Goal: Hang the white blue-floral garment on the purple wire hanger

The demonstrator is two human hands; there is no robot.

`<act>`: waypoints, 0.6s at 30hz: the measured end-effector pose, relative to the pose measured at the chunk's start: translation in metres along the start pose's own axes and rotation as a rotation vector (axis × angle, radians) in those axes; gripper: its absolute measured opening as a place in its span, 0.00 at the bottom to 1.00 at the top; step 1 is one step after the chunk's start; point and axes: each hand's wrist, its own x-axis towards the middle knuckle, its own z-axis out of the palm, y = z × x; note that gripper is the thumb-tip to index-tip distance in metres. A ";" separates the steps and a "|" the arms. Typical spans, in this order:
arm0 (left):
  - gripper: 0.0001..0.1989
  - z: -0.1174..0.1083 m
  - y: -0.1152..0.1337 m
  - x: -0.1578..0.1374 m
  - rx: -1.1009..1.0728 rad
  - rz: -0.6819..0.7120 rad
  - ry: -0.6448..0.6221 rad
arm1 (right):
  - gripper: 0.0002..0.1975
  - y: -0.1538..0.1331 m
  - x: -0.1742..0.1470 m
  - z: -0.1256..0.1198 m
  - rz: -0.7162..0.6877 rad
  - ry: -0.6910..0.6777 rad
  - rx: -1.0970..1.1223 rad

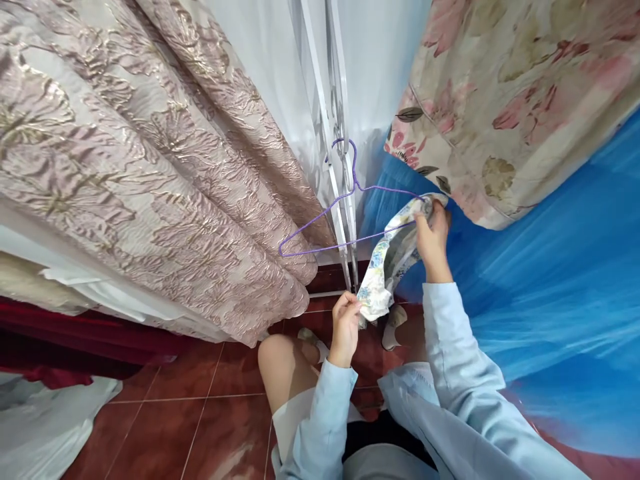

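Observation:
A purple wire hanger (pixel 320 250) hangs by its hook from a white metal rack (pixel 340 207). Over the hanger's right end drapes a small white garment (pixel 375 283) with blue and yellow flowers. My right hand (pixel 434 233) is closed on the upper part of this garment, beside the hanger's right corner. Lower down, my left hand (pixel 346 323) pinches the garment's bottom edge between thumb and fingers. The hanger's left end is bare. Part of the garment's far side is hidden behind its front.
Pink and gold embossed fabric (pixel 165 167) hangs along the left. On the right hang a floral cloth (pixel 500 113) and blue tulle (pixel 540 280). White fabric (pixel 265 47) lies behind the rack. Below are red floor tiles (pixel 225 427) and my bent knee (pixel 280 363).

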 end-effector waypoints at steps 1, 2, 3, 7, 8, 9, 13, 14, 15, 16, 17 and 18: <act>0.17 0.001 0.003 -0.002 0.002 0.002 -0.010 | 0.27 0.009 0.005 -0.003 0.076 0.030 0.014; 0.19 0.001 0.005 -0.003 0.019 0.012 -0.014 | 0.24 0.019 0.006 -0.006 0.138 0.049 0.024; 0.21 0.002 0.006 -0.004 0.050 0.029 -0.015 | 0.21 0.027 0.005 -0.009 0.202 0.071 0.052; 0.17 -0.010 0.003 0.004 0.334 0.138 0.005 | 0.11 0.056 -0.030 -0.023 0.465 0.206 0.227; 0.12 -0.016 0.002 0.007 0.443 0.177 0.011 | 0.11 0.061 -0.044 -0.027 0.523 0.224 0.264; 0.08 -0.022 0.002 0.011 0.557 0.217 0.015 | 0.11 0.064 -0.059 -0.031 0.564 0.225 0.285; 0.05 -0.045 -0.001 0.020 0.873 0.257 0.077 | 0.12 0.054 -0.121 -0.037 0.622 0.080 0.356; 0.04 -0.047 -0.002 0.021 0.868 0.220 0.105 | 0.12 0.044 -0.137 -0.036 0.602 -0.016 0.391; 0.05 -0.047 -0.004 0.020 0.820 0.158 0.116 | 0.13 0.032 -0.154 -0.034 0.561 -0.145 0.416; 0.09 -0.045 -0.006 0.019 0.728 0.069 0.108 | 0.13 0.018 -0.170 -0.032 0.512 -0.251 0.416; 0.14 -0.043 -0.009 0.018 0.599 -0.045 0.080 | 0.12 0.004 -0.187 -0.031 0.459 -0.344 0.400; 0.19 -0.040 -0.011 0.017 0.449 -0.172 0.042 | 0.11 -0.011 -0.204 -0.030 0.407 -0.448 0.390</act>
